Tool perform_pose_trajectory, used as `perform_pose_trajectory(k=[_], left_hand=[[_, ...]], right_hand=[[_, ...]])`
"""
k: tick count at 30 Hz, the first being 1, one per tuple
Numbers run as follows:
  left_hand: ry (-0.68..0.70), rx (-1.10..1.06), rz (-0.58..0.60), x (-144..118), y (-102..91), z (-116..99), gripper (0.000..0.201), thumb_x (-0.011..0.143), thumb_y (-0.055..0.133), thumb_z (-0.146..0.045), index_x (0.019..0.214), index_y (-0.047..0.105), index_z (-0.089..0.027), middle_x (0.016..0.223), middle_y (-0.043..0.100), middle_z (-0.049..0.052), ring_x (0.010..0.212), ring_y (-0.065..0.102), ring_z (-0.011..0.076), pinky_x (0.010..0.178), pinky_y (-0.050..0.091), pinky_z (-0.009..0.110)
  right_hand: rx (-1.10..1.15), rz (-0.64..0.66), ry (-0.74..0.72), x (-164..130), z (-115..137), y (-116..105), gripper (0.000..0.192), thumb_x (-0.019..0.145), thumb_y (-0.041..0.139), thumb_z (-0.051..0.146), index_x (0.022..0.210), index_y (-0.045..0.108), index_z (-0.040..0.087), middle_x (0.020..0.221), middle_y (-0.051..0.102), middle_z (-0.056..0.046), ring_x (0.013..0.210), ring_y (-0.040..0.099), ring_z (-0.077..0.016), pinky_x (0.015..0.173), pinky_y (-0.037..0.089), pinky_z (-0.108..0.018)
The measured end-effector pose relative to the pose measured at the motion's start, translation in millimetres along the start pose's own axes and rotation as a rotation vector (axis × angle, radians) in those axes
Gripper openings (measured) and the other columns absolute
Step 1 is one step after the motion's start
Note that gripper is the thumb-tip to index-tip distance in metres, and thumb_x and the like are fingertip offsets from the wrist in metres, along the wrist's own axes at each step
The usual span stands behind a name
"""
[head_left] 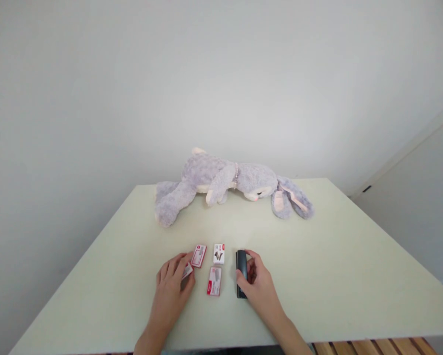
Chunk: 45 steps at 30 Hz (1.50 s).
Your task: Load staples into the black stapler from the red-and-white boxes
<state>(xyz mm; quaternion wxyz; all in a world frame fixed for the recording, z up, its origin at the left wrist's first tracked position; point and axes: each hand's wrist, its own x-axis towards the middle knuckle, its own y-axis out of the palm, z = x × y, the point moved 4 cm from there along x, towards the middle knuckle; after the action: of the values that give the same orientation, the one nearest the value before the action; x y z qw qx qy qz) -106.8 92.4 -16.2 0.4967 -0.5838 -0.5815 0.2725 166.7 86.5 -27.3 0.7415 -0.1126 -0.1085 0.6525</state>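
My left hand (174, 283) is curled over a small red and white staple box (187, 270), most of which the fingers cover. Just beyond its fingertips lies a second red and white box (199, 256), slightly turned. Between my hands, a white box with a dark clip picture (219, 254) lies above another red and white staple box (214, 281). On the right, my right hand (256, 276) grips a long black stapler (241, 266), thumb on top and fingers along its right side, while it rests on the table.
A grey-lilac plush rabbit (210, 175) lies on its side along the back of the pale table (317, 276), against the white wall (221, 79). Wooden slats (369, 347) show below the table's front edge at right.
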Motion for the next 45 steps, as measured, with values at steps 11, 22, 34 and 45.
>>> perform_pose_trajectory(k=[11,22,34,45], left_hand=[[-0.093,0.076,-0.095,-14,0.2,-44,0.025,0.098,0.054,-0.027,0.119,0.067,-0.028,0.130,0.065,0.007,0.124,0.053,0.0316,0.104,0.040,0.054],[0.061,-0.042,0.051,-1,23.5,-91,0.045,0.100,0.055,-0.030,0.145,0.053,-0.033,0.137,0.062,0.005,0.120,0.055,0.0279,0.104,0.043,0.050],[0.197,-0.140,0.188,-42,23.8,-90,0.063,0.087,0.073,-0.033,0.146,0.051,-0.036,0.161,0.041,0.006,0.146,0.038,0.0344,0.116,0.039,0.057],[0.230,-0.103,0.201,-36,23.9,-89,0.065,0.090,0.065,-0.023,0.151,0.047,-0.038,0.170,0.026,0.001,0.153,0.033,0.0301,0.121,0.039,0.058]], right_hand=[[-0.280,0.080,-0.081,-16,13,-43,0.045,0.085,0.060,0.025,0.130,0.056,0.024,0.098,0.064,-0.002,0.080,0.063,-0.0193,0.077,0.051,-0.032],[-0.441,0.014,-0.172,-16,25,-55,0.028,0.080,0.061,0.018,0.108,0.065,0.024,0.100,0.062,-0.005,0.094,0.061,-0.0240,0.086,0.051,-0.036],[-0.404,0.145,-0.304,-7,49,0,0.028,0.084,0.066,0.023,0.112,0.069,0.028,0.121,0.071,-0.005,0.138,0.050,-0.0317,0.123,-0.001,-0.067],[0.483,-0.124,0.038,14,31,-6,0.026,0.090,0.063,0.047,0.092,0.067,0.021,0.106,0.076,-0.009,0.115,0.067,-0.0287,0.111,0.043,-0.050]])
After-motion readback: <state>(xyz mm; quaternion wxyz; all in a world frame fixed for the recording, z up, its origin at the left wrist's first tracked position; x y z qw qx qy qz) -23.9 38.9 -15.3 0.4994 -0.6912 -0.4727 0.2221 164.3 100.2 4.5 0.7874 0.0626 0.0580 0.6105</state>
